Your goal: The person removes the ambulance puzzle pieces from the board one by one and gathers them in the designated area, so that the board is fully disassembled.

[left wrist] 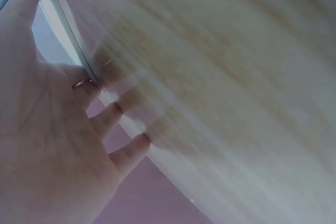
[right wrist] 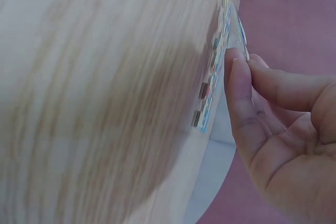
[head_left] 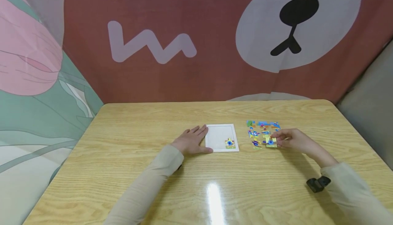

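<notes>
My left hand (head_left: 192,141) rests on the table at the left edge of a square white puzzle frame (head_left: 206,138), fingers spread and touching its rim. In the left wrist view the left hand (left wrist: 58,124) has its fingertips against the table surface. One colourful puzzle piece (head_left: 230,143) lies in the frame's lower right corner. To the right, my right hand (head_left: 291,139) pinches another puzzle piece (head_left: 271,142), yellow with a blue round spot, just above the loose pieces. The right wrist view shows this piece (right wrist: 240,32) edge-on between thumb and fingertips of the right hand (right wrist: 283,114).
Several loose puzzle pieces (head_left: 253,134) lie grouped on the wooden table (head_left: 138,126), right of the frame. A cloth with a printed bear face (head_left: 184,81) hangs behind the table. A small black device (head_left: 318,184) is at the right wrist.
</notes>
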